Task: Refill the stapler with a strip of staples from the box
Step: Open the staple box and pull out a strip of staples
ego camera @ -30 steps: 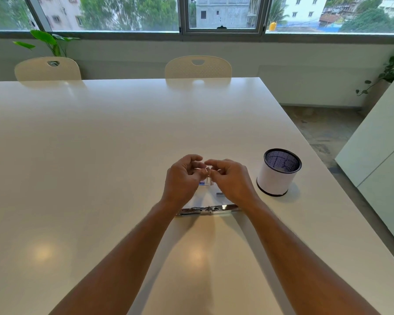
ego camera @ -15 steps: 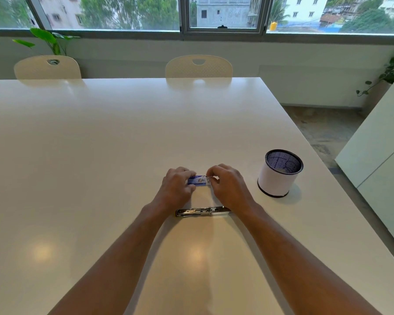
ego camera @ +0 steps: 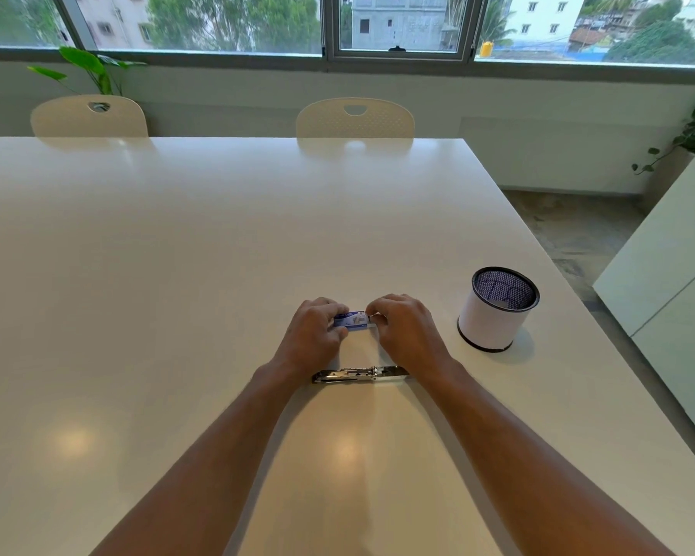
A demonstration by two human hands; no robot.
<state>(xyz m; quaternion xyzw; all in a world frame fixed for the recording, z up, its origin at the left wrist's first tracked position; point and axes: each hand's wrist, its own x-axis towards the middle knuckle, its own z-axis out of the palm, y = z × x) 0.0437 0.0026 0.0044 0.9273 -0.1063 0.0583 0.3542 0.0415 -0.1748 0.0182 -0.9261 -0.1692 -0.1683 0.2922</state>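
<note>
At the upper left of the frame a green plant [ego camera: 93,70] stands behind a cream chair [ego camera: 90,116]; a second chair [ego camera: 355,118] sits at upper centre, both pushed against the far edge of the white desk [ego camera: 177,254]. Lower, just left of centre, the left hand [ego camera: 314,335] is curled around the left end of the small blue staple box [ego camera: 352,319], gripping it low over the desk. Whether the box touches the surface cannot be told. Immediately to the right, the right hand [ego camera: 404,331] is closed with its fingertips pinched at the box's right end, where a thin pale sliver shows; whether that is a strip of staples or the box's inner tray is too small to tell. Below the two hands, between the wrists, the stapler [ego camera: 360,374] lies flat on the desk, opened out, its metal channel facing up, its right end hidden under the right wrist. Further right, well apart from the hands, stands a white cylindrical pen holder [ego camera: 494,311] with a dark mesh rim. At the right edge is a white cabinet [ego camera: 675,274].
</note>
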